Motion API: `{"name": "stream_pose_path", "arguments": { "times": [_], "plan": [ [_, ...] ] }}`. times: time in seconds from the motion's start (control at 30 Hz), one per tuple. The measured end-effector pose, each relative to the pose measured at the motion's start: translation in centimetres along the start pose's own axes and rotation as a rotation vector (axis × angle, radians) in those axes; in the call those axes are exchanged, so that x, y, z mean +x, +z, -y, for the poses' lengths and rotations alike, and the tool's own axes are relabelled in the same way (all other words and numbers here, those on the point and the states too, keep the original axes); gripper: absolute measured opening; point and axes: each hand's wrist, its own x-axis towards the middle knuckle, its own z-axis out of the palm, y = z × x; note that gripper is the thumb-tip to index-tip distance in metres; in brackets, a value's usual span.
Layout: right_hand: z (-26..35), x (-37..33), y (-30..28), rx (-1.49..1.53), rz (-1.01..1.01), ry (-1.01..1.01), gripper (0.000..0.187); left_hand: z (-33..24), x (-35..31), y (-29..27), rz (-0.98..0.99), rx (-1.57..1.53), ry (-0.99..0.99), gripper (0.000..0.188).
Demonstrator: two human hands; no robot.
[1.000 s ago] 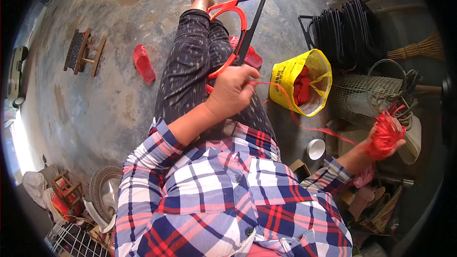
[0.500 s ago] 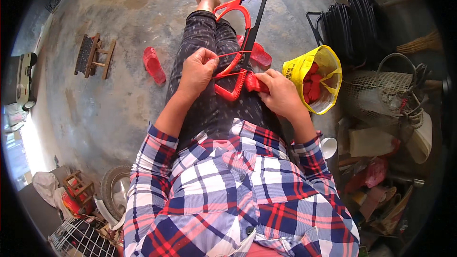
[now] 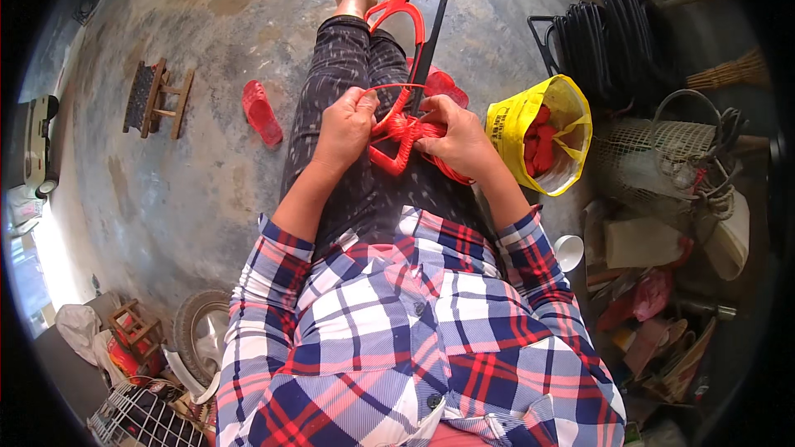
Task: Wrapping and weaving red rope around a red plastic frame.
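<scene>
A black triangular frame [image 3: 436, 21], partly wrapped in red cord, lies over my legs. My left hand [image 3: 344, 126] is closed at the frame's left side, pinching a strand of red cord [image 3: 396, 85] that runs across to the frame's black bar. With closed fingers my right hand [image 3: 458, 139] grips a bundle of red cord [image 3: 432, 129] against the wrapped lower part of the frame. Loops of cord hang below that hand. Between the hands the cord bunches up, and how it passes round the frame there cannot be made out.
To the right stands a yellow bag [image 3: 507, 126] with red bundles [image 3: 540, 142] inside. Several black frames [image 3: 625, 54] are stacked behind it. Red slippers [image 3: 262, 112] and a small wooden stool [image 3: 162, 101] are on the floor. A white cup [image 3: 568, 253] stands near my right elbow.
My right hand has moved left and up with the red cord bundle, from beside the frame onto it. The frame has shifted slightly left. My left hand keeps its pinch.
</scene>
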Motion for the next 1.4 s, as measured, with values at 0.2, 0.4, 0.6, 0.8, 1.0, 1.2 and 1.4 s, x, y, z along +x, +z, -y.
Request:
{"name": "stream_pose_path", "arguments": {
  "times": [0.2, 0.4, 0.6, 0.8, 1.0, 1.2, 1.4],
  "plan": [
    [-0.3, 1.4, 0.2, -0.003, 0.069, -0.032, 0.045, 0.8, -0.6, 1.3, 0.043, 0.458, 0.17, 0.035],
    [0.3, 0.5, 0.5, -0.313, -0.072, -0.189, 0.035, 0.2, -0.6, 1.6, 0.011, -0.158, 0.002, 0.017],
    [2.1, -1.3, -0.3, -0.071, -0.321, -0.238, 0.031, -2.8, -1.3, -0.9, -0.22, -0.334, 0.094, 0.026],
    [4.4, -1.1, 1.0, -0.452, -0.269, -0.522, 0.052, -4.8, -3.7, 1.2, 0.065, -0.468, 0.203, 0.03],
    [3.6, -4.1, -1.2, 0.317, -0.373, -0.193, 0.04, -4.3, -3.0, 0.5, 0.132, -0.824, -0.006, 0.024],
    [0.8, -9.3, -10.2, 1.304, -0.435, -0.287, 0.028, -2.9, -2.4, 0.9, 0.125, -0.762, -0.061, 0.027],
    [-4.6, -12.7, -17.9, 1.39, -0.846, -0.314, 0.021, -1.7, -1.8, 1.2, 0.122, -0.544, 0.004, 0.03]
  ]
}}
